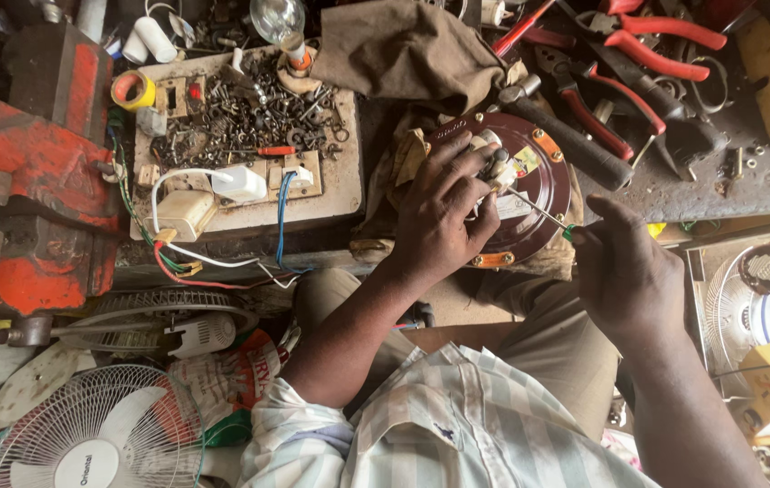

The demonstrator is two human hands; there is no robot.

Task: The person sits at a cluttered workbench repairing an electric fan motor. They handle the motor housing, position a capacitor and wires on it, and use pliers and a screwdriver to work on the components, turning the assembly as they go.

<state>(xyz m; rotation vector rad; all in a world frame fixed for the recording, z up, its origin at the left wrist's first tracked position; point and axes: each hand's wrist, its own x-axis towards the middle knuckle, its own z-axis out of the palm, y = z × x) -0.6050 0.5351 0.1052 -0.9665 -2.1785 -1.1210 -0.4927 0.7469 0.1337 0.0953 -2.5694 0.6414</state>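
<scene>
While the left hand (439,212) presses down on the round brown motor housing (543,185), fingers spread, the right hand (624,267) beside it is closed around a screwdriver (538,210) whose tip reaches the housing's centre.

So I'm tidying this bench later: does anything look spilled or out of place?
Yes. Loose screws and nuts lie scattered in a heap across the white board, and a light bulb lies on its side at the board's edge, unprotected among the metal bits.

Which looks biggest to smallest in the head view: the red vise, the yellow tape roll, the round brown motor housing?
1. red vise
2. round brown motor housing, partly hidden by the left hand
3. yellow tape roll
</scene>
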